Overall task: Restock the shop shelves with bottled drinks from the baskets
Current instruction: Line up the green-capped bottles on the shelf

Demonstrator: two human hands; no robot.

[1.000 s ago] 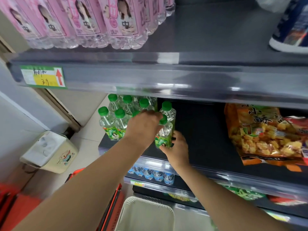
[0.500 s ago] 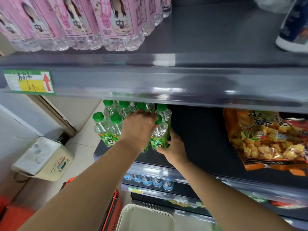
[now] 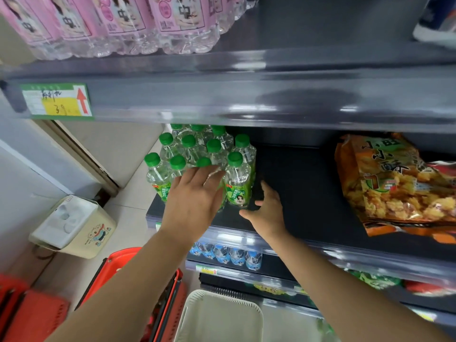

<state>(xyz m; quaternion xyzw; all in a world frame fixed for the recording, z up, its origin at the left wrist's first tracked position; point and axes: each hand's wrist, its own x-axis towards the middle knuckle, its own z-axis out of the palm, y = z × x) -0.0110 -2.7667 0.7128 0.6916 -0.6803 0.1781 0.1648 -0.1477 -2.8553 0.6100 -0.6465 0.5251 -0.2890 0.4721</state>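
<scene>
Orange snack bag point(image 3: 394, 183) lying at right; green price tag point(image 3: 56, 102) with a red arrow, upper left; cream box point(image 3: 74, 225) with a cartoon sits on the floor point(image 3: 128, 144) below it.

On the front rail of the upper shelf point(image 3: 271, 102), at the left, I read a green-edged price tag point(image 3: 57, 101). It has a handwritten 39 on a yellow patch (there may be a dot between the digits, I cannot tell), scrawled Chinese characters above and a red arrow pointing up. The pink-labelled bottles point(image 3: 172, 18) above it each carry a large 中. The snack bag point(image 3: 394, 183) on the right shows 小 and 酥. The label print on the green-capped bottles point(image 3: 237, 193) is too small for me to read, and so is the lower tag point(image 3: 206, 269).
</scene>
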